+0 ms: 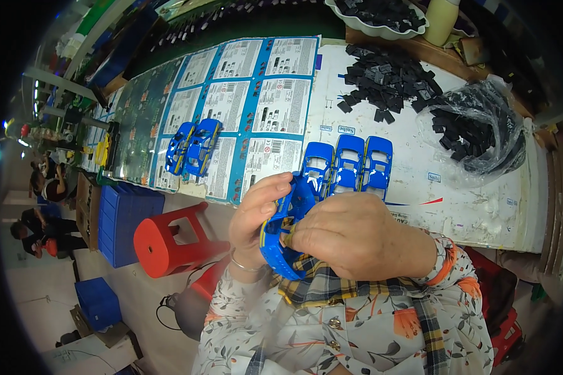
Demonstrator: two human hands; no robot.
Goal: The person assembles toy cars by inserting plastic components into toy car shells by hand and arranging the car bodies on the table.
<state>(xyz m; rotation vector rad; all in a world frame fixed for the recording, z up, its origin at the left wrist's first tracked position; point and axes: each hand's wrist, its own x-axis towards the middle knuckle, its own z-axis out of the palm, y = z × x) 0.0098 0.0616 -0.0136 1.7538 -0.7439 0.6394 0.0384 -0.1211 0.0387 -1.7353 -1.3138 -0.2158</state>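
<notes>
Close to my body, above the table's front edge, my left hand (251,219) is wrapped round a blue toy car body (273,250). The shell is tilted, with its hollow inside facing my right hand (364,239). The fingers of that hand are pinched together inside the shell; what they hold, if anything, is hidden. Just beyond my hands, three more blue toy car bodies (346,164) lie side by side on the white board. Farther left, two blue toy car bodies (199,147) with yellow lines along their sides rest on printed sheets (228,100).
A heap of small flat black pieces (388,78) lies at the far right, beside a clear plastic bag (513,125) of similar pieces. Behind are a white bowl (351,22) of black pieces and a pale yellow bottle (442,22). A red stool (151,247) and blue bin (116,225) stand left.
</notes>
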